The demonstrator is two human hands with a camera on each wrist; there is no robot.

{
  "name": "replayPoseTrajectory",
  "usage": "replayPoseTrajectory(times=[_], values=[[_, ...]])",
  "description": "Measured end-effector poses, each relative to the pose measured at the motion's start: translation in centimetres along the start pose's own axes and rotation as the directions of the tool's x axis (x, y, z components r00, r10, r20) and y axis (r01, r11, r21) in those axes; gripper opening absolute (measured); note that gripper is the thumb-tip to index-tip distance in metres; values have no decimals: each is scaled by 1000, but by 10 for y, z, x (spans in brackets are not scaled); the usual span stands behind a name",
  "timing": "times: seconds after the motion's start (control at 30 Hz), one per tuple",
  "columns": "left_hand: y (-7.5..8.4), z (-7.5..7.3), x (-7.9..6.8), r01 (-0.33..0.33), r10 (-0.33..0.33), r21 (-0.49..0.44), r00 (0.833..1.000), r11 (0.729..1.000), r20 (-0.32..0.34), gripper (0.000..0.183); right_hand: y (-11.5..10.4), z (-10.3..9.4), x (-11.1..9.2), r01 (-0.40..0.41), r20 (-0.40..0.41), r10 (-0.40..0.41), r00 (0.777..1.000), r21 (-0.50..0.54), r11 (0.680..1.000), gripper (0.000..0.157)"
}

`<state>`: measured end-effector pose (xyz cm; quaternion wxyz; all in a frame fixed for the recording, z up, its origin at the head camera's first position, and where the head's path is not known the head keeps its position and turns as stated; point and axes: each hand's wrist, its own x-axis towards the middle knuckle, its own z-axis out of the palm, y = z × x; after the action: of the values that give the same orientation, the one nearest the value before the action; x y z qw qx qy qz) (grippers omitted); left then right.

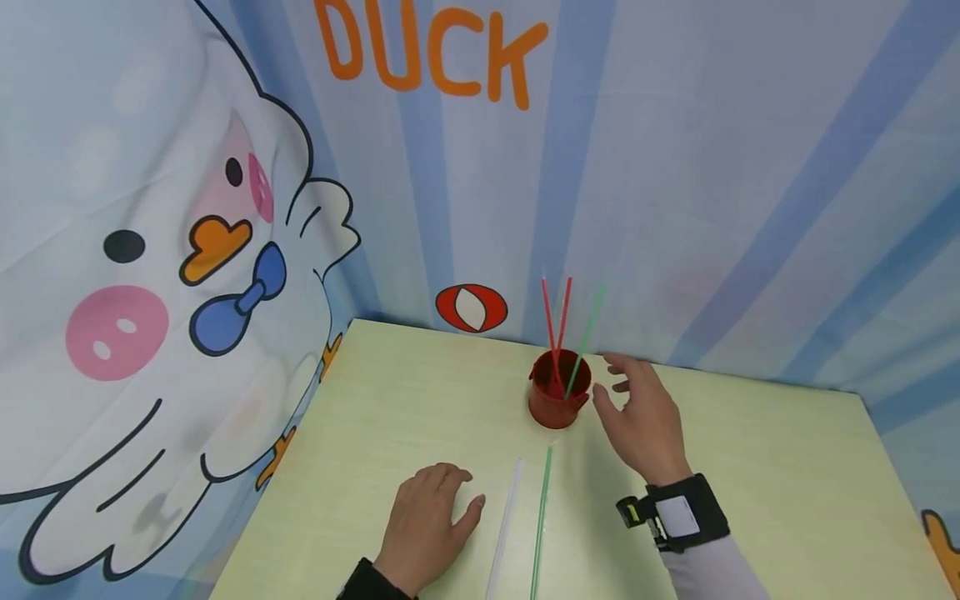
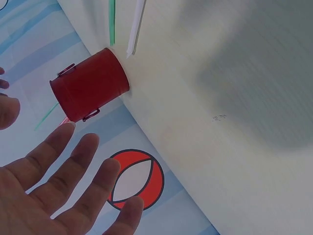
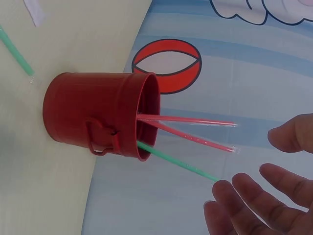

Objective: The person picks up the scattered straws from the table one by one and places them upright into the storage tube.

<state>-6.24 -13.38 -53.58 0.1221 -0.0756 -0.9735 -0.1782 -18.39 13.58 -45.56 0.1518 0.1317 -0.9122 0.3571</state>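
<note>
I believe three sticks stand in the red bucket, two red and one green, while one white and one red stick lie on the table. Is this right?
Not quite: the second stick on the table, beside the white stick, is green, not red, as the head view shows. The rest is right: the red bucket holds two red sticks and one green stick.

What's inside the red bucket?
Two red straws and one green straw, tops sticking out. The red bucket hides their lower ends and anything at the bottom.

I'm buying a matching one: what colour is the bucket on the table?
The bucket is plain dark red; the right wrist view shows it best.
</note>
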Motion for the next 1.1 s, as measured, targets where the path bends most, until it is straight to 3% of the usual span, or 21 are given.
replayPoseTrajectory(times=[0.3,0.53,0.83,1.1], values=[[-1,2,1,13,-13,-2,1000,1000,4,31,12,-21,-39,-17,-32,15,999,-38,999,42],[0,2,4,6,-6,-5,1000,1000,0,32,26,-29,-69,-104,-28,103,994,-51,993,40],[2,7,7,12,-12,-24,1000,1000,-14,30,45,-15,-112,-206,-32,206,978,-16,978,37],[4,18,8,45,-45,-16,998,999,37,32,52,2,-139,-338,11,338,941,-21,941,40]])
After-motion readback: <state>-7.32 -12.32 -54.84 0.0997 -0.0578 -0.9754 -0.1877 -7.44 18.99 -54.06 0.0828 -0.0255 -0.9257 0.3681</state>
